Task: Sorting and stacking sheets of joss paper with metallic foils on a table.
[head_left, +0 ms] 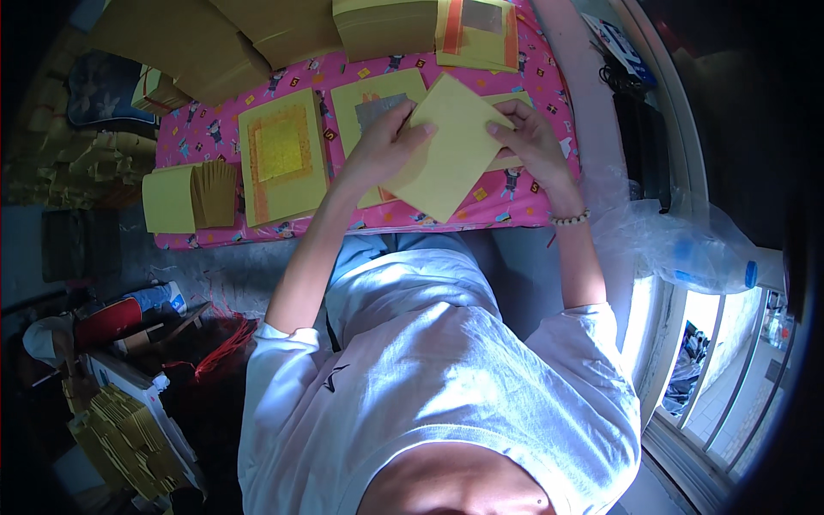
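Note:
Over the table's front part, a plain yellow paper sheet (451, 163), turned cornerwise, is held up between my two hands; whether it is one sheet or several I cannot tell. My left hand (388, 148) pinches its left corner, thumb on top. On the opposite corner, my right hand (534, 144) grips with the thumb on top and fingers behind. Partly covered by the sheet and left hand lies yellow paper with a silver square (375, 109). Left of it rests yellow paper with a gold square (283, 153) and orange border. More yellow paper (518, 160) shows beneath my right hand.
A pink patterned cloth (202, 129) covers the table. A fanned yellow paper stack (172, 199) stands at its left corner. Tall brown-yellow paper stacks (386, 30) line the back, beside orange-edged paper (506, 51). A clear plastic bag (687, 249) hangs right, near a barred window.

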Demonstrator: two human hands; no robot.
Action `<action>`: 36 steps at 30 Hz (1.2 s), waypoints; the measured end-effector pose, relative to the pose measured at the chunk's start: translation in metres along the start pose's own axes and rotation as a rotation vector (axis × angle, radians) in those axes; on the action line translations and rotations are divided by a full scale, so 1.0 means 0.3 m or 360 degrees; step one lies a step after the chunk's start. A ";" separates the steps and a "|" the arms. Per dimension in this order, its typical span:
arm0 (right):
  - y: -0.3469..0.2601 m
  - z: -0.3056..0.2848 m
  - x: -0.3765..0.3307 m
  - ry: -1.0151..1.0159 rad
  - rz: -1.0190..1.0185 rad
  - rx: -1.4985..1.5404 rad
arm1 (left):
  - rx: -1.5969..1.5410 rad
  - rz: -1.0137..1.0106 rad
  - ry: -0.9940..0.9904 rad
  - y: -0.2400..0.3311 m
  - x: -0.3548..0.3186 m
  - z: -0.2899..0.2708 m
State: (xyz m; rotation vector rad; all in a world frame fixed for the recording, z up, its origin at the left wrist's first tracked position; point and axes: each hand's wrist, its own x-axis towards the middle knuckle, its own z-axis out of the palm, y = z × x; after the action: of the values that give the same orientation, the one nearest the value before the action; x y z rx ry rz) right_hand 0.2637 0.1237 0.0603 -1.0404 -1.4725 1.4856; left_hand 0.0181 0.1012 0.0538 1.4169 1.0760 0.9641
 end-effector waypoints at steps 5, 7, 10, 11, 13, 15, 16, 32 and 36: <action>0.004 -0.108 -0.017 0.0443 0.0125 0.0020 | -0.0039 -0.0211 0.0021 0.036 0.108 -0.004; 0.028 -0.142 -0.021 0.0593 0.0161 0.0009 | -0.0135 -0.0131 0.0047 0.007 0.159 0.026; 0.096 -0.178 -0.030 0.0792 0.0151 -0.0122 | -0.0124 -0.0106 0.0115 -0.072 0.232 0.076; 0.105 -0.181 -0.036 0.0801 0.0230 -0.0331 | -0.0015 -0.0161 0.0163 -0.104 0.244 0.085; 0.150 -0.203 -0.049 0.0820 0.0309 -0.0536 | 0.0132 -0.0103 0.0191 -0.171 0.255 0.111; 0.200 -0.217 -0.056 0.0794 0.0219 -0.0783 | 0.0277 -0.0048 0.0216 -0.214 0.256 0.127; 0.212 -0.218 -0.061 0.0797 0.0227 -0.0783 | 0.0274 -0.0078 0.0207 -0.227 0.251 0.133; 0.186 -0.138 -0.085 0.0749 0.0128 -0.1274 | 0.0821 0.0047 0.0296 -0.158 0.190 0.177; 0.161 -0.105 -0.092 0.0857 -0.0234 -0.2065 | 0.0962 0.0235 0.0455 -0.177 0.173 0.186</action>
State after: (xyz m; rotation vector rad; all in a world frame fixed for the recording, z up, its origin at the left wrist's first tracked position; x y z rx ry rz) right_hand 0.3038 0.1081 0.0132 -1.7845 -1.9753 -0.0781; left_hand 0.0797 0.1381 -0.0052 1.9036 1.5828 1.0134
